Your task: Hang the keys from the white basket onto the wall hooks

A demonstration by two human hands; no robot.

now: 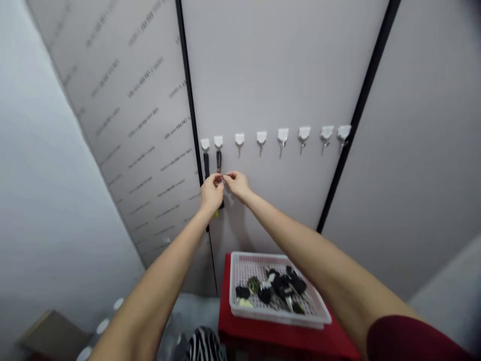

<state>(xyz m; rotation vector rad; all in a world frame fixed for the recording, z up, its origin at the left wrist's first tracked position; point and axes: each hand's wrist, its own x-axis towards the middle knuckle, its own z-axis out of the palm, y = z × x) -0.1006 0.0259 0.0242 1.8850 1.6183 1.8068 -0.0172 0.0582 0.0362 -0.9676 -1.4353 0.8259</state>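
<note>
1. At the far left of the row, the first white hook (205, 144) carries a black strap (206, 164), so that place looks done.
2. Your left hand (213, 191) has a narrow grip, thumb and fingers near each other; you hide what, if anything, they pinch, so I cannot tell.
3. The dark loop (219, 160) hangs from the second hook (218, 142), its lower end by your fingertips; this one seems in hand, not finished.
4. Your right hand (236, 184) reaches in beside it, grip also narrow; its contents cannot be told.
5. Below, on the red counter (281, 338), the white basket (278, 317) holds many dark items (281, 286), apparently left over.
6. Rightward, six more hooks (283, 134) show only bare metal.
</note>
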